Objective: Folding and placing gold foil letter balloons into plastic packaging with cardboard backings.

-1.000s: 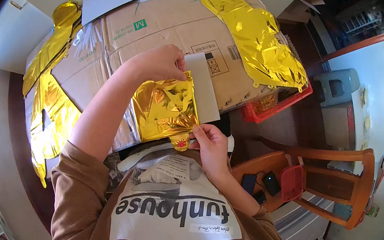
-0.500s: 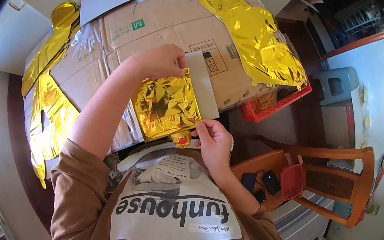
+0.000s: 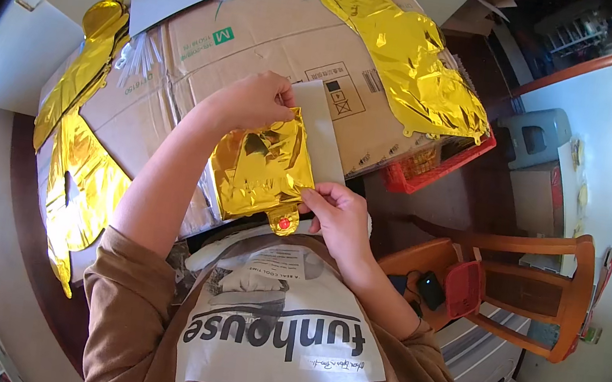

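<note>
Both hands hold a folded gold foil balloon (image 3: 262,174) above the flattened cardboard (image 3: 262,48) that covers the worktop, close to the person's chest. The left hand (image 3: 252,100) pinches its top edge together with a white card (image 3: 321,128) behind it. The right hand (image 3: 341,214) has its fingers (image 3: 319,191) closed on the lower right edge, beside the balloon's valve tab (image 3: 284,223). More gold balloons (image 3: 407,51) lie flat on the cardboard.

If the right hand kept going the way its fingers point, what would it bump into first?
The right hand points toward the person's left, and its fingertips already pinch the edge of the folded gold foil balloon. So the balloon comes first, then probably the left forearm behind it, though depth is hard to judge.
</note>
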The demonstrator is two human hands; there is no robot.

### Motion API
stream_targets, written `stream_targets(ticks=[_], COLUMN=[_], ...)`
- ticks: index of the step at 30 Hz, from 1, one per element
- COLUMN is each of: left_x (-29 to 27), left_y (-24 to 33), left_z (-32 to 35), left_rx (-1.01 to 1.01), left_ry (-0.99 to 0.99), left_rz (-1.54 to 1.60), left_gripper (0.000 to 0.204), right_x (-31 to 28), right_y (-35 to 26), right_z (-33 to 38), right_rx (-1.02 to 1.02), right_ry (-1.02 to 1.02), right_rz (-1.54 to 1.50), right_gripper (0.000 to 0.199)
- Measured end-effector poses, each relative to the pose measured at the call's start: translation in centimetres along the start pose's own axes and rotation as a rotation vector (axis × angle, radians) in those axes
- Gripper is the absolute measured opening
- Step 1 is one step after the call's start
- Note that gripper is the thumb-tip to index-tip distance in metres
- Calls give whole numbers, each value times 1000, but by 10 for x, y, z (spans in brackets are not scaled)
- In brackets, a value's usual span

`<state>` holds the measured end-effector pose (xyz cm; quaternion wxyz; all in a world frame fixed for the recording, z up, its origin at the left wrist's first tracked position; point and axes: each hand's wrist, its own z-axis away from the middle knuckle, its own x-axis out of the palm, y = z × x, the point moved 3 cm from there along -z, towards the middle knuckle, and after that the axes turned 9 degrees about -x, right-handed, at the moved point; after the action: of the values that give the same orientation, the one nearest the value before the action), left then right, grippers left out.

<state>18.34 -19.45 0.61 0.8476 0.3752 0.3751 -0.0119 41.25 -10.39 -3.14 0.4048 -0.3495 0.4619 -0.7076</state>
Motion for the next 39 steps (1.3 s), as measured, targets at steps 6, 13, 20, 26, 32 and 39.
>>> stream_targets(ticks=[6,13,20,26,32,39], left_x=[-6,-1,3,-1,5,8], left_y=[6,4,3,22,18,12], left_z=[2,-1,1,11,15,13], left_rx=[-60,-4,22,-97,-61,21], left_ry=[-73,-1,111,89,177,275], left_rz=[21,-26,-180,-186,-198,-313], left_gripper=[21,23,26,26,24,25], right_x=[-3,-3,2,0,-1,0], right_y=[0,4,8,8,3,-3], right_z=[-1,-1,2,2,3,3], right_rx=[-4,-99,-417,-578,-561,-836], right_ry=[3,73,169,214,184,169], right_rz=[-127,174,383,545,634,895], right_gripper=[19,19,14,20,29,29])
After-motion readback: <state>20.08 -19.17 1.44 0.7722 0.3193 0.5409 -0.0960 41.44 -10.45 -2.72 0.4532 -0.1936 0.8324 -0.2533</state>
